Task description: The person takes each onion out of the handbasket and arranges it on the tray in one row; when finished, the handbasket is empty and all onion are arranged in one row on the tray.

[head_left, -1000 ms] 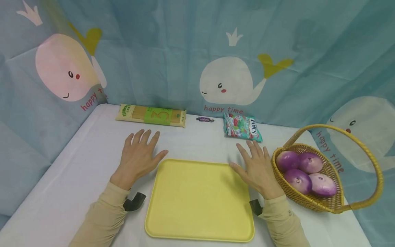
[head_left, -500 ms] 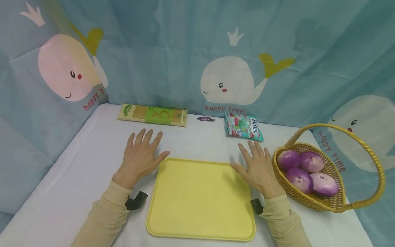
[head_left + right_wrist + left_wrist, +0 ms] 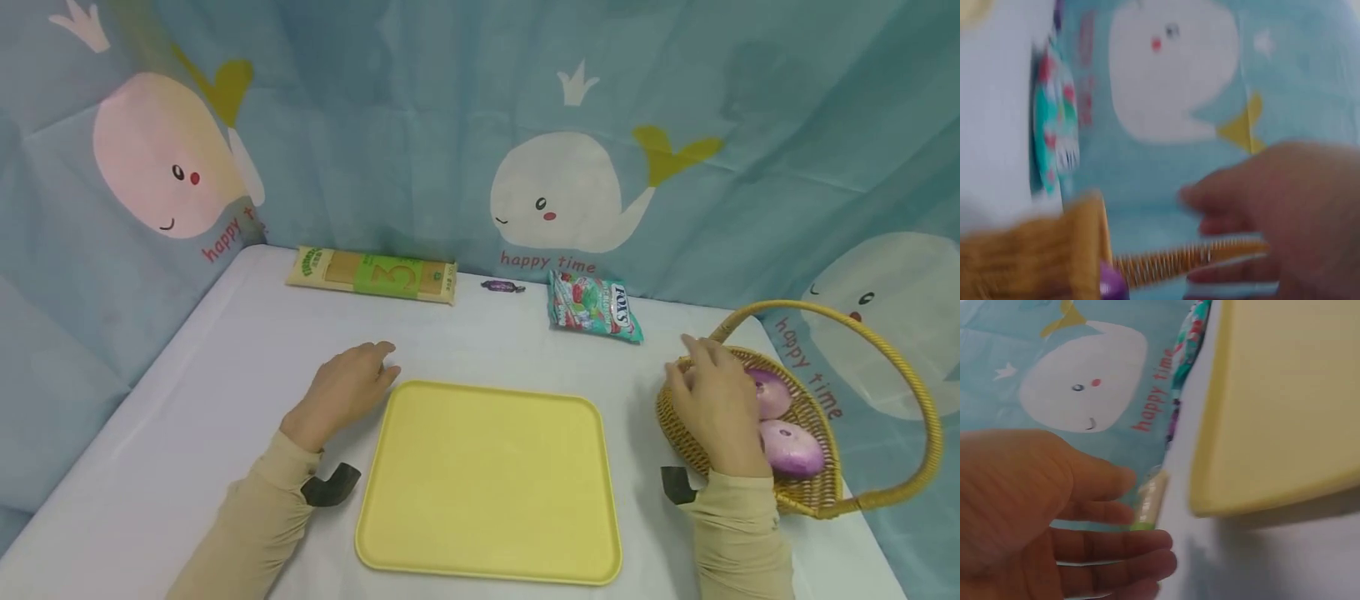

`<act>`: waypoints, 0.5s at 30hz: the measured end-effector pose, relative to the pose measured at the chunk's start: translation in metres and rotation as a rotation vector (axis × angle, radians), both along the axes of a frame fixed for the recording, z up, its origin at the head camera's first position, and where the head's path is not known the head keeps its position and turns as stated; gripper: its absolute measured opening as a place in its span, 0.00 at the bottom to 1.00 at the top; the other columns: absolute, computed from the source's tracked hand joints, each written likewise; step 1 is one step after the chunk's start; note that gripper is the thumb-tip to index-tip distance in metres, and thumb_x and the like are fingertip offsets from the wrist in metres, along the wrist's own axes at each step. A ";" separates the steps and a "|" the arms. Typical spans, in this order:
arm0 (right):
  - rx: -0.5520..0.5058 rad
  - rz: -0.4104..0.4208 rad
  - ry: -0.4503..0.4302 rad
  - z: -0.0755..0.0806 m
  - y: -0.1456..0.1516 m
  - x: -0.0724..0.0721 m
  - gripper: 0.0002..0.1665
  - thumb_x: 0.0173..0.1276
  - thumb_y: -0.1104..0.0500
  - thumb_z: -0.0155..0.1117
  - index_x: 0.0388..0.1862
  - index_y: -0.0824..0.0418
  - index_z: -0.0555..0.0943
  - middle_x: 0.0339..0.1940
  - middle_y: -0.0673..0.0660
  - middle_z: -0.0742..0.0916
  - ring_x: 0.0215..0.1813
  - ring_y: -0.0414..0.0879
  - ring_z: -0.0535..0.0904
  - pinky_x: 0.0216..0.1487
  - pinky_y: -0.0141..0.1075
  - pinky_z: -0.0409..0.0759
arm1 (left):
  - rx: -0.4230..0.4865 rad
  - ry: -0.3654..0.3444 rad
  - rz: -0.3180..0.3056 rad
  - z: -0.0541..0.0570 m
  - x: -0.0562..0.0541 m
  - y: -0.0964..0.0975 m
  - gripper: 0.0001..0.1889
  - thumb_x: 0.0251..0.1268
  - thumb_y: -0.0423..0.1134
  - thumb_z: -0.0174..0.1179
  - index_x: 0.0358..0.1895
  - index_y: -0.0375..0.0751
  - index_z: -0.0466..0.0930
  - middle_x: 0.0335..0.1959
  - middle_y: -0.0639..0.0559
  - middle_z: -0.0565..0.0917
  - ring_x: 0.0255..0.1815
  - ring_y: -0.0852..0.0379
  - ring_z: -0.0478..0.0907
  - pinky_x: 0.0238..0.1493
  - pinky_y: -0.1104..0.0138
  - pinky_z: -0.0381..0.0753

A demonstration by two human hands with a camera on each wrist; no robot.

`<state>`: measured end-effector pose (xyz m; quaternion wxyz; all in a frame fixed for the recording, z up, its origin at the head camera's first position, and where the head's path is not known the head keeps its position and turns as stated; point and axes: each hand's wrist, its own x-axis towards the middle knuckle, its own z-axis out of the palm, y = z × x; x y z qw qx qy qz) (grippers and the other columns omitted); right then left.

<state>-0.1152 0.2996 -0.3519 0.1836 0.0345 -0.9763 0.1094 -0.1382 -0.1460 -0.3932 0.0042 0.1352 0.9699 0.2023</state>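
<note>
My right hand (image 3: pixel 720 404) hovers over the left part of a wicker basket (image 3: pixel 678 429), its fingers loosely bent and holding nothing. In the basket lie purple vegetables that look like onions (image 3: pixel 791 447); two show beside the hand, which hides the basket's left part. In the right wrist view, the thumb and fingers are apart above the basket handle (image 3: pixel 1166 262), with a bit of purple vegetable (image 3: pixel 1112 282) below. My left hand (image 3: pixel 341 392) is near the upper left corner of a yellow tray (image 3: pixel 487 483), fingers relaxed; the left wrist view shows nothing in it.
Along the back of the white table (image 3: pixel 247 333) lie a noodle packet (image 3: pixel 375 275), a small purple wrapped candy (image 3: pixel 502 286) and a teal FOX'S candy bag (image 3: pixel 592 305). A blue whale-print curtain (image 3: pixel 420 150) stands behind. The basket's tall handle (image 3: pixel 892 367) arches to the right.
My right hand has moved right, from the tray's upper right corner to over the basket. The left hand has drawn back slightly, with its fingers more bent.
</note>
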 end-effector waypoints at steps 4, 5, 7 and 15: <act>-0.011 -0.185 -0.174 0.002 0.031 0.004 0.30 0.71 0.56 0.55 0.64 0.74 0.67 0.57 0.83 0.73 0.59 0.79 0.66 0.61 0.69 0.60 | 0.086 -0.161 -0.016 -0.008 -0.006 0.003 0.21 0.73 0.40 0.53 0.62 0.29 0.73 0.39 0.42 0.84 0.34 0.53 0.78 0.38 0.58 0.79; 0.000 -0.208 -0.230 0.001 0.036 0.004 0.32 0.71 0.54 0.54 0.65 0.75 0.65 0.58 0.84 0.72 0.59 0.80 0.65 0.61 0.70 0.58 | 0.101 -0.189 -0.023 -0.011 -0.007 0.004 0.21 0.73 0.40 0.52 0.62 0.28 0.73 0.38 0.42 0.84 0.32 0.54 0.77 0.37 0.59 0.78; 0.023 -0.223 -0.311 -0.003 0.043 0.002 0.34 0.72 0.52 0.54 0.65 0.76 0.64 0.57 0.85 0.71 0.58 0.81 0.64 0.61 0.70 0.58 | 0.120 -0.223 -0.036 -0.015 -0.008 0.005 0.20 0.73 0.38 0.52 0.61 0.28 0.74 0.39 0.42 0.83 0.32 0.55 0.75 0.37 0.61 0.77; -0.017 -0.213 -0.356 -0.014 0.042 -0.005 0.39 0.67 0.54 0.61 0.64 0.79 0.60 0.49 0.87 0.75 0.49 0.81 0.72 0.48 0.67 0.70 | 0.155 -0.266 -0.087 -0.020 -0.010 0.003 0.17 0.70 0.31 0.52 0.59 0.31 0.76 0.34 0.45 0.81 0.30 0.56 0.73 0.32 0.65 0.74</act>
